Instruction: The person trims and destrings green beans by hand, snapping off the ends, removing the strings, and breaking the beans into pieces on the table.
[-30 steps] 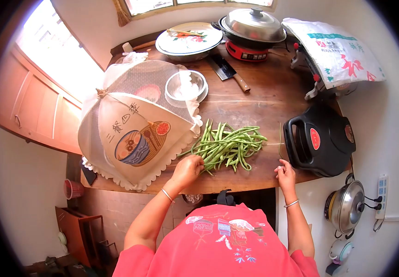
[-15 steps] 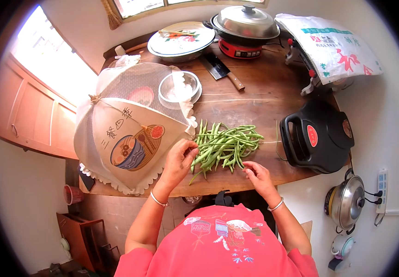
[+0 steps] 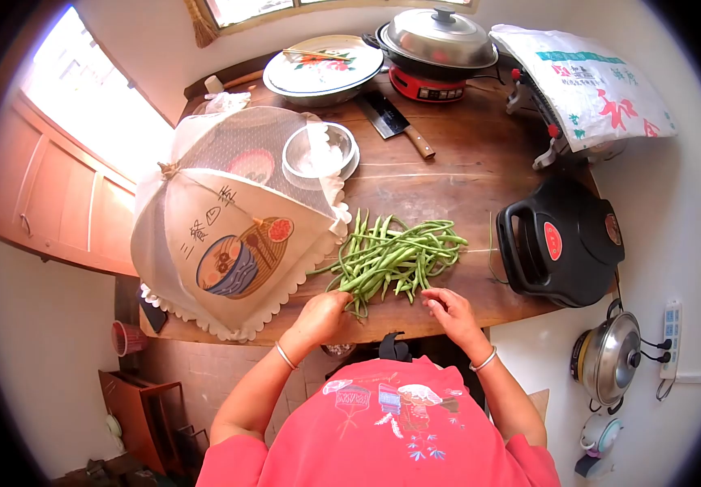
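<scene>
A loose pile of long green beans [image 3: 399, 253] lies near the front edge of the wooden table. My left hand [image 3: 324, 315] is at the pile's near left corner, its fingers closed on a green bean. On the near right side, my right hand [image 3: 453, 313] has its thumb and fingers drawn together close to the bean tips. Whatever is between those fingertips is too small to make out. To the left of the beans stands a mesh food cover [image 3: 233, 235] printed with a bowl.
Behind the beans lies a cleaver [image 3: 395, 123], handle toward the right. A glass bowl [image 3: 316, 152] stands beside the cover. At the back are a large enamel basin [image 3: 302, 91] and a lidded pan [image 3: 436, 45] on a red cooker. A black electric griddle [image 3: 565, 243] sits on the right.
My left hand has come down toward the table's front edge, from the pile's left side to its near corner. My right hand has barely shifted. Some beans at the left have moved.
</scene>
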Available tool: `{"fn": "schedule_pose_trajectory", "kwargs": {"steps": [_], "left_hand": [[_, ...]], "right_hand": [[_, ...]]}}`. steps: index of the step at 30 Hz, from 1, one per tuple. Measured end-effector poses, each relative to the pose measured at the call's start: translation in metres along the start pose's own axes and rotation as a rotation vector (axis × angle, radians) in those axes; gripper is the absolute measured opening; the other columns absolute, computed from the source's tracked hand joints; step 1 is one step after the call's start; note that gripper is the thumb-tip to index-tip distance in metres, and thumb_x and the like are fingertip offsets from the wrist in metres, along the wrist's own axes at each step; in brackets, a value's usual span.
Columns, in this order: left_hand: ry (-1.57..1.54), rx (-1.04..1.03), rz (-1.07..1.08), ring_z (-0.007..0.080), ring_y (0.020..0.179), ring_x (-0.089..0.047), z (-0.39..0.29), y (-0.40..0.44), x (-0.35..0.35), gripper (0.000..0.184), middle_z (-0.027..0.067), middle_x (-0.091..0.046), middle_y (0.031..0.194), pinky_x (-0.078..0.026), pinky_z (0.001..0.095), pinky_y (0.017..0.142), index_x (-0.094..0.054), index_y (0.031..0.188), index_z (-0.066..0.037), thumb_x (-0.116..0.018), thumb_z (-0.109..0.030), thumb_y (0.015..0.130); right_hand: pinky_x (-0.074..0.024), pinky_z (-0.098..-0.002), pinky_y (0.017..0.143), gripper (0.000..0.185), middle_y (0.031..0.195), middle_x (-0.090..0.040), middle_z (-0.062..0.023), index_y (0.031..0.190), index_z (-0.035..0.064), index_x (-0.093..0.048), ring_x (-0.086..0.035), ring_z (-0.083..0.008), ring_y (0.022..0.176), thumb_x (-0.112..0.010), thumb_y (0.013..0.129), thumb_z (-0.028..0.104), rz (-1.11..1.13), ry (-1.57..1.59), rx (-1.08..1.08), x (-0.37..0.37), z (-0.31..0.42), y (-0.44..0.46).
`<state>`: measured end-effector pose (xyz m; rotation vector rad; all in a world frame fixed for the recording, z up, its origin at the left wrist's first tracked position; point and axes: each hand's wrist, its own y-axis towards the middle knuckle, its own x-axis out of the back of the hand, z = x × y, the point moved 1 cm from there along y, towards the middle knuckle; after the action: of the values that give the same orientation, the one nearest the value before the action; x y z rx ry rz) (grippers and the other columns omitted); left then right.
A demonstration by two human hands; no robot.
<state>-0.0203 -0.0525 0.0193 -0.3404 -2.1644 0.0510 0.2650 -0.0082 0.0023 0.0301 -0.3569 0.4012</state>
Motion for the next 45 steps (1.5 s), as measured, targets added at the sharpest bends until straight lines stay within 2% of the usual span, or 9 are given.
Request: {"fn": "schedule_pose_trajectory", "kwargs": {"steps": [8,11,14,19,21,27,30,39,45], "left_hand": [[0.032,0.017,-0.013,0.0372,0.083,-0.061,0.01,0.002,-0.018,0.026,0.0207,-0.062,0.088,-0.049,0.0433,0.073,-0.061,0.099,0.0,-0.068,-0.008,0.075],[-0.159,-0.044,-0.016,0.0263,0.077,-0.061,0.002,0.009,0.011,0.02,0.0134,-0.063,0.085,-0.049,0.0359,0.07,-0.059,0.097,0.0,-0.067,-0.013,0.084],[-0.951,0.105,0.141,0.0072,0.078,-0.053,-0.009,0.013,0.04,0.023,-0.0007,-0.059,0.087,-0.045,0.0253,0.071,-0.059,0.092,-0.002,-0.06,-0.025,0.095],[-1.167,0.022,0.216,0.0065,0.078,-0.053,-0.044,0.012,0.068,0.017,-0.0004,-0.059,0.087,-0.045,0.024,0.071,-0.057,0.097,-0.003,-0.059,-0.02,0.097],[-1.188,0.014,0.242,0.0061,0.078,-0.052,-0.057,0.01,0.069,0.016,-0.0005,-0.059,0.087,-0.045,0.0235,0.071,-0.057,0.096,-0.002,-0.059,-0.018,0.097],[-1.093,-0.017,0.3,0.0065,0.078,-0.054,-0.072,0.018,0.065,0.022,-0.0002,-0.059,0.086,-0.047,0.023,0.071,-0.06,0.099,0.0,-0.059,-0.021,0.097],[-1.018,0.108,0.019,0.0071,0.072,-0.056,-0.071,0.02,0.069,0.024,0.0,-0.059,0.083,-0.047,0.0208,0.065,-0.062,0.1,0.002,-0.056,-0.02,0.098],[-1.329,0.294,-0.084,0.0047,0.066,-0.054,-0.055,0.04,0.048,0.02,-0.0007,-0.06,0.079,-0.043,0.0167,0.059,-0.06,0.104,-0.003,-0.055,-0.022,0.099],[-1.158,0.164,-0.235,0.0053,0.072,-0.055,-0.062,0.037,0.052,0.019,-0.0002,-0.061,0.083,-0.045,0.0189,0.065,-0.062,0.109,-0.002,-0.062,-0.015,0.094]], "right_hand": [[-0.0509,-0.0281,0.072,0.019,0.099,-0.066,-0.0104,0.109,0.001,-0.064,-0.067,-0.0171,0.086,-0.056,0.093,0.007,0.019,0.035,-0.071,0.0,0.001,-0.004],[-0.053,-0.0257,0.071,0.022,0.098,-0.066,-0.0072,0.112,0.0006,-0.064,-0.065,-0.0131,0.086,-0.055,0.094,0.007,0.045,0.016,-0.053,-0.001,0.005,-0.002],[-0.0525,-0.0253,0.072,0.023,0.099,-0.065,-0.0066,0.114,0.0006,-0.063,-0.064,-0.0124,0.087,-0.055,0.094,0.007,0.082,0.064,-0.059,-0.003,0.017,0.003],[-0.0511,-0.0248,0.075,0.027,0.102,-0.063,-0.005,0.119,0.0006,-0.059,-0.059,-0.0107,0.087,-0.057,0.094,0.006,0.042,0.139,0.09,-0.012,0.064,0.017],[-0.0508,-0.0248,0.074,0.027,0.098,-0.062,-0.0041,0.12,0.0006,-0.059,-0.059,-0.0101,0.086,-0.06,0.093,0.008,0.08,0.458,-0.021,-0.017,0.074,0.019],[-0.0504,-0.0245,0.071,0.015,0.094,-0.065,-0.0049,0.106,0.0012,-0.066,-0.059,-0.01,0.077,-0.061,0.094,0.009,0.138,0.253,0.115,-0.009,0.085,0.021],[-0.0503,-0.0248,0.069,0.016,0.085,-0.065,-0.0048,0.102,-0.0007,-0.066,-0.06,-0.0107,0.075,-0.057,0.096,0.012,0.039,0.08,0.208,0.006,0.069,0.014],[-0.0497,-0.0234,0.069,0.018,0.086,-0.066,-0.0037,0.101,-0.0003,-0.064,-0.06,-0.0085,0.074,-0.052,0.099,0.014,-0.03,0.454,-0.072,0.036,0.024,0.009],[-0.0514,-0.0286,0.074,0.015,0.093,-0.066,-0.0078,0.104,0.0019,-0.063,-0.063,-0.0167,0.081,-0.06,0.091,0.011,-0.056,0.13,-0.038,0.043,-0.017,0.004]]}}
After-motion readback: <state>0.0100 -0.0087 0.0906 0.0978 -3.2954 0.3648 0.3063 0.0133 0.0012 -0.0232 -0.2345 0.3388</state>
